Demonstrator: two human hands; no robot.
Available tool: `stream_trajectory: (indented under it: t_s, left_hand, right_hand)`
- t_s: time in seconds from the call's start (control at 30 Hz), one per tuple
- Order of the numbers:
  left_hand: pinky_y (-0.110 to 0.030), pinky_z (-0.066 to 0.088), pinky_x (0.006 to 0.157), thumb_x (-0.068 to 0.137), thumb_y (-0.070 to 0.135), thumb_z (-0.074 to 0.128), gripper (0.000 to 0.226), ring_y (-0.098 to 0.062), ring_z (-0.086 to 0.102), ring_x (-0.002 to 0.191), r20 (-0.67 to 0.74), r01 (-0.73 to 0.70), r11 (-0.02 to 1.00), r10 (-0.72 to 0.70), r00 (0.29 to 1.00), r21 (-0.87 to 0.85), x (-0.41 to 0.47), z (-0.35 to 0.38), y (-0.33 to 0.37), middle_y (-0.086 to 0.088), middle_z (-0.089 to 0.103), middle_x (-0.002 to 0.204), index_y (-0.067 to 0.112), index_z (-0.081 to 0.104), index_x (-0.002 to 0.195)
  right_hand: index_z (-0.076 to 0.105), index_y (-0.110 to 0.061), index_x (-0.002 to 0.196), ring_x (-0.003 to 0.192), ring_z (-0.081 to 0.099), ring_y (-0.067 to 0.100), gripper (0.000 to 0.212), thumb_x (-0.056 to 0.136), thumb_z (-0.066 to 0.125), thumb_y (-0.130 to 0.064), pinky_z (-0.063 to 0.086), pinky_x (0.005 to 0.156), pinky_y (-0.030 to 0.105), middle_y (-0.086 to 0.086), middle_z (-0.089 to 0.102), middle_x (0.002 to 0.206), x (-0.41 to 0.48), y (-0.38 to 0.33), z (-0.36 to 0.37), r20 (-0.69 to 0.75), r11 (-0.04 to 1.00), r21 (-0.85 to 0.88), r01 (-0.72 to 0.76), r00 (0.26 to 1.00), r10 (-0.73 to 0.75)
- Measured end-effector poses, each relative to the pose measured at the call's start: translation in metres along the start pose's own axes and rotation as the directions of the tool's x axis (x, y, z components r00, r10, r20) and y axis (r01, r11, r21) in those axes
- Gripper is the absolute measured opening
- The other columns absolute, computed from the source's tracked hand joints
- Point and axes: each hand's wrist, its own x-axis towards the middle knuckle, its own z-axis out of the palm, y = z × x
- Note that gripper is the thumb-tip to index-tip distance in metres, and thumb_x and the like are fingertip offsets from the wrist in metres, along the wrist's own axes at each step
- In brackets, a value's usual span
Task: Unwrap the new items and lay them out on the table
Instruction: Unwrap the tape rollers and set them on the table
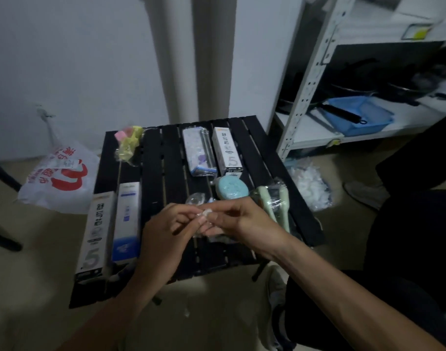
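Crumpled clear plastic wrapper scrap [206, 213] sits pinched between my left hand [166, 231] and right hand [239, 220], both clamped on it just above the black slatted table [171, 173], probably so I can pull it apart away from the bare round teal puck [231, 190].

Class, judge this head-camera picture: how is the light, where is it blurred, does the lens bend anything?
Head view: dim, flat light, little detail on the black table. Head view: the left hand and right hand pinching the clear wrapper look soft, the top-right shelf smeared. Head view: the wide lens bows the white shelf post.
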Motion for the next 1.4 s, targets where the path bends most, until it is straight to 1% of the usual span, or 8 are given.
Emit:
stream_trajectory:
  t_s: [0.17,0.3,0.43,0.6,0.77,0.97,1.2,1.4]
  left_hand:
    - [-0.020,0.058,0.078,0.084,0.000,0.078,0.019,-0.014,0.076,0.085,0.060,0.021,0.981,-0.010,0.998,-0.192,0.014,0.036,0.021,0.001,0.079,0.086,0.016,0.075,0.093]
    - [-0.018,0.057,0.073,0.090,0.000,0.072,0.017,-0.013,0.076,0.080,0.131,0.022,0.983,0.002,0.991,-0.180,0.021,0.059,0.027,-0.002,0.078,0.087,0.016,0.074,0.097]
    - [-0.019,0.056,0.065,0.094,0.000,0.066,0.019,-0.014,0.074,0.076,0.177,0.042,0.990,-0.017,0.984,-0.137,0.023,0.080,0.020,0.000,0.078,0.087,0.017,0.074,0.098]
    - [-0.015,0.052,0.059,0.094,0.001,0.066,0.018,-0.007,0.070,0.067,0.193,0.049,0.992,-0.027,0.981,-0.113,0.036,0.108,0.022,0.002,0.076,0.080,0.017,0.076,0.093]
    - [-0.018,0.049,0.054,0.095,0.000,0.063,0.021,-0.004,0.065,0.061,0.230,0.035,0.995,-0.012,0.973,-0.092,0.059,0.132,0.021,0.002,0.074,0.078,0.019,0.073,0.096]
    - [-0.017,0.046,0.056,0.095,-0.001,0.062,0.022,-0.003,0.058,0.051,0.269,0.011,0.998,0.008,0.963,-0.069,0.061,0.127,0.024,0.002,0.071,0.072,0.019,0.072,0.095]
    - [-0.019,0.047,0.050,0.095,0.000,0.064,0.016,-0.003,0.060,0.051,0.250,0.006,1.000,0.001,0.968,-0.029,0.045,0.089,0.019,0.004,0.071,0.071,0.015,0.071,0.095]
    - [-0.021,0.048,0.049,0.094,0.000,0.066,0.018,-0.011,0.061,0.048,0.194,0.009,0.999,-0.015,0.981,0.031,0.032,0.044,0.014,-0.001,0.071,0.069,0.017,0.071,0.092]
  right_hand:
    - [0.079,0.002,0.097,0.062,0.066,0.012,0.010,0.089,0.076,-0.003,0.047,0.053,0.020,0.020,0.077,0.086,-0.020,-0.032,-0.067,-0.295,0.975,-0.204,0.091,0.944,-0.150]
    - [0.079,-0.004,0.098,0.063,0.061,0.003,0.015,0.087,0.083,-0.013,0.048,0.058,0.015,0.003,0.075,0.081,-0.025,-0.044,-0.167,-0.649,0.949,-0.315,0.030,0.722,-0.238]
    - [0.075,0.002,0.086,0.068,0.065,0.021,0.009,0.090,0.076,-0.005,0.057,0.067,0.028,0.020,0.074,0.091,-0.005,0.012,-0.280,-0.851,0.946,-0.127,-0.297,0.522,0.050]
    - [0.071,0.001,0.085,0.068,0.066,0.027,0.048,0.048,0.093,-0.020,0.055,0.065,0.035,0.022,0.075,0.085,0.027,0.128,-0.387,-0.854,0.820,-0.008,-0.572,0.431,0.292]
    - [0.077,-0.004,0.103,0.081,0.077,0.030,0.031,0.076,0.086,-0.014,0.065,0.084,0.044,0.014,0.075,0.091,0.055,0.107,-0.380,-0.902,0.906,0.059,-0.420,0.367,0.228]
    - [0.059,-0.001,0.110,0.055,0.066,0.022,0.012,0.102,0.061,-0.009,0.054,0.041,0.028,0.013,0.063,0.085,0.023,0.096,-0.364,-0.929,0.813,0.063,-0.579,0.264,0.261]
    - [0.072,0.005,0.101,0.072,0.070,0.024,0.018,0.096,0.058,-0.006,0.053,0.060,0.030,0.022,0.074,0.093,0.026,0.050,-0.294,-0.850,0.842,-0.238,-0.484,0.523,0.060]
    - [0.079,-0.011,0.092,0.093,0.070,0.023,0.014,0.092,0.065,-0.016,0.055,0.087,0.037,0.009,0.078,0.094,0.027,0.002,-0.198,-0.750,0.779,-0.506,-0.371,0.635,-0.185]
